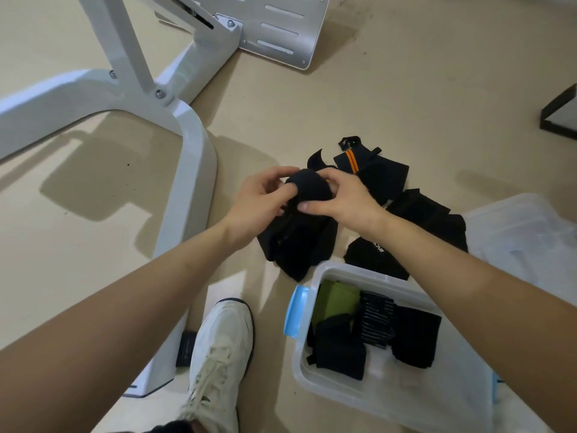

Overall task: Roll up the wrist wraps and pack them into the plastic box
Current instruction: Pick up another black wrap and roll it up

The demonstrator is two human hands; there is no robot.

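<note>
Black wrist wrap (307, 189), partly rolled, gripped by both hands, left (259, 201) and right (338, 198), fingers curled, arms outstretched.

Both forearms are bare from the frame's lower edge up to the wrists. The left hand (259, 198) and right hand (340, 198) are bare as well, and a short, plain nail shows on the right thumb. One foot is in view, wearing an off-white low trainer (221, 348) with a rounded toe, cream laces (204, 385) crossed up its front and a thin dark rim (251, 332) around the sole. At the trainer's collar sits the edge of a dark garment (170, 428).
</note>
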